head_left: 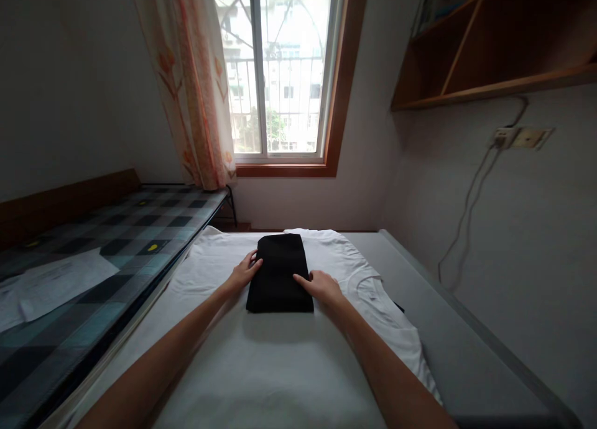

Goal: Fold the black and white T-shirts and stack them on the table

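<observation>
A black, flat rectangular item that looks like folded cloth lies lengthwise in front of me, on or just above a white T-shirt. My left hand grips its left edge, thumb on top and the other fingers partly hidden. On the opposite side, my right hand has its thumb lying over the right edge, with the fingers curled at the side and partly out of sight. The T-shirt is spread on a grey table, its round collar toward the right. Smooth white fabric fills the space between my forearms.
Right of the shirt runs the grey tabletop, ending near the wall. To the left stands a bed with a checked mattress and white papers. A window, curtain, wall shelf and socket with cable surround the table.
</observation>
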A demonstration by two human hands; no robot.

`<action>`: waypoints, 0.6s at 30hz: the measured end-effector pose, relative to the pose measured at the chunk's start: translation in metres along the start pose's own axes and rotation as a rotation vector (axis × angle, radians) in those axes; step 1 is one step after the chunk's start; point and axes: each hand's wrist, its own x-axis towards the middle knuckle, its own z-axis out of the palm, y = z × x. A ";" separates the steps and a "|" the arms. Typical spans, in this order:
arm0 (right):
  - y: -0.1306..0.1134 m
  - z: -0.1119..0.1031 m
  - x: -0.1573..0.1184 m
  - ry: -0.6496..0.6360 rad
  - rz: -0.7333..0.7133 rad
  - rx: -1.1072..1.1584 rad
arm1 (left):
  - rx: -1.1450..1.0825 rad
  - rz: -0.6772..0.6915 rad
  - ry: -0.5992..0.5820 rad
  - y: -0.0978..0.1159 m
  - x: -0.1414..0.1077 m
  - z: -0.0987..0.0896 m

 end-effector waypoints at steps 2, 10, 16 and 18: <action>-0.001 0.002 -0.002 -0.044 -0.020 0.124 | -0.109 -0.057 -0.003 -0.001 0.023 0.005; 0.015 -0.021 -0.007 -0.224 -0.012 0.813 | 0.011 -0.065 0.130 -0.011 0.078 0.014; 0.082 -0.079 0.021 0.139 0.371 1.104 | 0.173 0.042 -0.020 -0.011 0.056 0.031; 0.092 -0.078 0.025 0.172 0.414 1.204 | 0.240 0.093 -0.051 -0.008 0.052 0.037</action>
